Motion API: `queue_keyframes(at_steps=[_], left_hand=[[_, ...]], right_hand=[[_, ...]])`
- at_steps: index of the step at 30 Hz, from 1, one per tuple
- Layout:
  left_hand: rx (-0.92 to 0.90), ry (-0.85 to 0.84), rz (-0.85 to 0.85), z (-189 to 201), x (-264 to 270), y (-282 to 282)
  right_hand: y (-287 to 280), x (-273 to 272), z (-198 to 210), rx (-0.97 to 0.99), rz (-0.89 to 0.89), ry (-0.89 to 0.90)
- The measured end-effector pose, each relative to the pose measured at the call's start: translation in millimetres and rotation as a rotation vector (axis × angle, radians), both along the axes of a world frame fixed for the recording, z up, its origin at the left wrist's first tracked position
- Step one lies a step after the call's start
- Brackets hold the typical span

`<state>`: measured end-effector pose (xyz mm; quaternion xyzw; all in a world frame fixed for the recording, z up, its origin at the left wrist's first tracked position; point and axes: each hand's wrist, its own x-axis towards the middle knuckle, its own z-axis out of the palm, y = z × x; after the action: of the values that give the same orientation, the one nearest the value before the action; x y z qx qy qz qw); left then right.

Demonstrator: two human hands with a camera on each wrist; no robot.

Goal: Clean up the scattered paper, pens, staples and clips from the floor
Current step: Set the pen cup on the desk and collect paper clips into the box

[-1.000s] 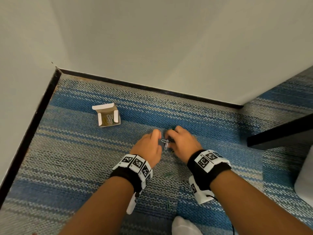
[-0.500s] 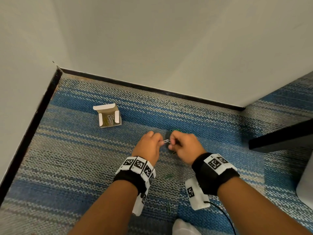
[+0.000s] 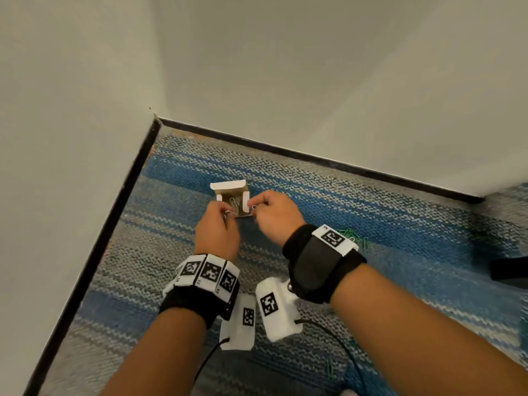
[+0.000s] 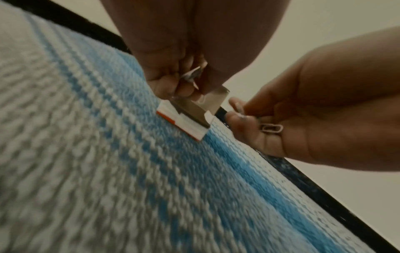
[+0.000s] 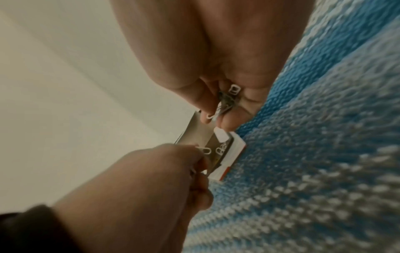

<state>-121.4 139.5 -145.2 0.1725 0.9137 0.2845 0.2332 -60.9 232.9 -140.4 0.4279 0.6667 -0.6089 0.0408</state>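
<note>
The left hand (image 3: 218, 225) is hovering just over the near left edge of the small cardboard box (image 3: 233, 199), its fingers curled and pinching a few silver paper clips (image 4: 191, 76) between thumb and fingertips. The right hand (image 3: 273, 214) is hanging just beside the box's right edge, its fingers also curled, gripping a cluster of paper clips (image 5: 225, 102) against the palm. The 2 hands are sitting close together with the box between them, and neither is plainly touching it.

The box is lying open on the floor, its white lid flap folded back toward the wall, and several clips are lying inside it (image 3: 235, 202). It is resting on a blue stripe of the striped carpet (image 3: 371, 207), near the corner where 2 pale walls meet along a black baseboard (image 3: 314, 155).

Behind the right wrist, a loose heap of green paper clips (image 3: 353, 235) is lying on the carpet, well apart from the box. Another green clip (image 3: 331, 370) is lying on the floor nearer the person, beside the right forearm.
</note>
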Motion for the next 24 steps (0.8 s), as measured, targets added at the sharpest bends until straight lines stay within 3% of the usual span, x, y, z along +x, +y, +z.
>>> queue_keyframes(at_steps=[8,14,17,24], left_hand=[[0.031,0.034,0.097,-3,-28,7],[0.098,0.018,0.044,-6,-28,3],[0.232,-0.057,0.103,-7,-27,2],[0.351,-0.178,0.091,0,-14,2]], right_hand=[[-3,-35,1,-0.311,-0.213,0.064],[2,-30,11,-0.609,-0.362,0.123],[1,-30,10,-0.64,-0.41,0.141],[-1,-24,18,-0.756,-0.667,0.252]])
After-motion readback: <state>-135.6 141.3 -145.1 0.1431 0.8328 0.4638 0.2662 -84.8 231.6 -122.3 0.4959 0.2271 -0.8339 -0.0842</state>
